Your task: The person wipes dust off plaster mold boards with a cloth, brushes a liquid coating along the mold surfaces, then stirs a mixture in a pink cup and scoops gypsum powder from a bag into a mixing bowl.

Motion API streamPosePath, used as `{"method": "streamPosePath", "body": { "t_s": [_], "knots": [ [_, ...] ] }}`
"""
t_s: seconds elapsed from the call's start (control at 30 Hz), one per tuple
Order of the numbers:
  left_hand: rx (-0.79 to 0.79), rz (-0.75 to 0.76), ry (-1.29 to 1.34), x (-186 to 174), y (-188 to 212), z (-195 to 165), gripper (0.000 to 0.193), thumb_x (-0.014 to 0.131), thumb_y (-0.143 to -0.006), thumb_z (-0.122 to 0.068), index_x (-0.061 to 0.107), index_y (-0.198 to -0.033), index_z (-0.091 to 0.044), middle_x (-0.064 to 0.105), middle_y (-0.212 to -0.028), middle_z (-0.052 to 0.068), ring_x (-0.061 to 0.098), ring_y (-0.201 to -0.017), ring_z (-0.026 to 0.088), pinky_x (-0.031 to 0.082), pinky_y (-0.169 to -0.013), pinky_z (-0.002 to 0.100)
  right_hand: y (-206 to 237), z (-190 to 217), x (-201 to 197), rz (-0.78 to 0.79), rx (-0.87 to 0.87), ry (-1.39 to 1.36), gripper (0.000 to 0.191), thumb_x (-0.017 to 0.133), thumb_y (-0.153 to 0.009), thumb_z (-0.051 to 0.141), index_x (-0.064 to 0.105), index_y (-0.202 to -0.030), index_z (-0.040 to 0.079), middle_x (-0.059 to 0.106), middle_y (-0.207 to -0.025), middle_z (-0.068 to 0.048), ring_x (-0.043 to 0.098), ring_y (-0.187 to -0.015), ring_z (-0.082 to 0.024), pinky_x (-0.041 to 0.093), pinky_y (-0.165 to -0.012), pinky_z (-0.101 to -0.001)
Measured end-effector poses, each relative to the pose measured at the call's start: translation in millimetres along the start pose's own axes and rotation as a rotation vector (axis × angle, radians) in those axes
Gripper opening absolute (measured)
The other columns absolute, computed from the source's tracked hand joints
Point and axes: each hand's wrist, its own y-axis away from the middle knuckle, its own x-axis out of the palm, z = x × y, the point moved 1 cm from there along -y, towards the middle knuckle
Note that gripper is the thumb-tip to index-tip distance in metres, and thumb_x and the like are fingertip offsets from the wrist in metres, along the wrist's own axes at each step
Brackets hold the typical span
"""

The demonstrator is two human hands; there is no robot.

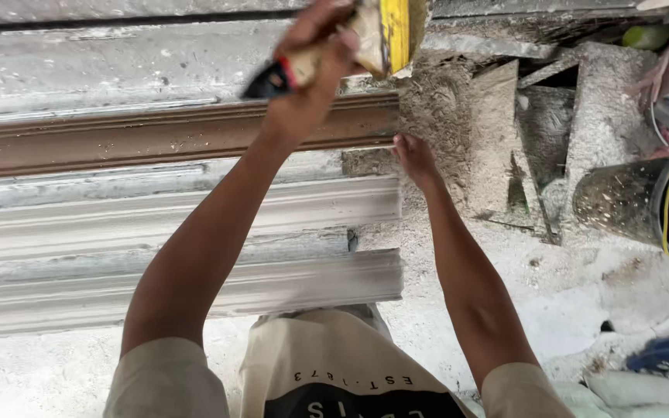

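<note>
Left hand gripping brush by its stiff, light handle at 12 o'clock; right hand, fingers hidden, steadying rigid brown moulding.

The long strip near the top is brown. The strips below it are white with long grooves running along them. The tool has a yellow band, pale parts smeared with white, and a black and red end. The shirt is cream with a black patch. The bucket is dark with white specks and a yellow rim line. The floor is dusty white.
</note>
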Motion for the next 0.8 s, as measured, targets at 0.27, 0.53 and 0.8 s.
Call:
{"method": "streamPosePath", "body": {
  "t_s": [0.27,0.53,0.8],
  "knots": [
    [-0.455,-0.225,0.595,7.7,-6.5,-6.6,0.048,0.074,-0.096,-0.032,0.057,-0.13,-0.004,0.075,-0.115,0.006,0.072,-0.113,0.019,0.059,-0.097,0.034,7.8,-14.1,-11.5,0.046,-0.065,-0.097,0.045,0.047,-0.108,0.039,0.066,-0.108,-0.001,0.072,-0.096,-0.011,0.073,-0.1,-0.02,0.053,-0.082,-0.038],
    [-0.714,0.918,-1.06,-16.3,28.9,52.3,0.034,0.073,-0.089,-0.047,0.074,-0.118,-0.028,0.076,-0.093,0.004,0.072,-0.083,0.022,0.057,-0.074,0.037,47.0,-85.2,-37.6,-0.084,0.248,-0.417,0.045,0.043,-0.11,0.041,0.059,-0.142,0.013,0.068,-0.127,-0.004,0.063,-0.118,-0.019,0.057,-0.089,-0.0341],
    [-0.14,1.219,-1.074,87.5,22.1,151.0,0.034,0.071,-0.093,-0.051,0.074,-0.111,-0.023,0.072,-0.081,0.005,0.066,-0.068,0.02,0.057,-0.064,0.04,152.8,-158.8,-51.4,-0.339,0.33,-0.652,0.036,0.05,-0.106,0.025,0.059,-0.137,0.009,0.069,-0.126,-0.009,0.066,-0.115,-0.021,0.054,-0.093,-0.0379]
  ]
}}
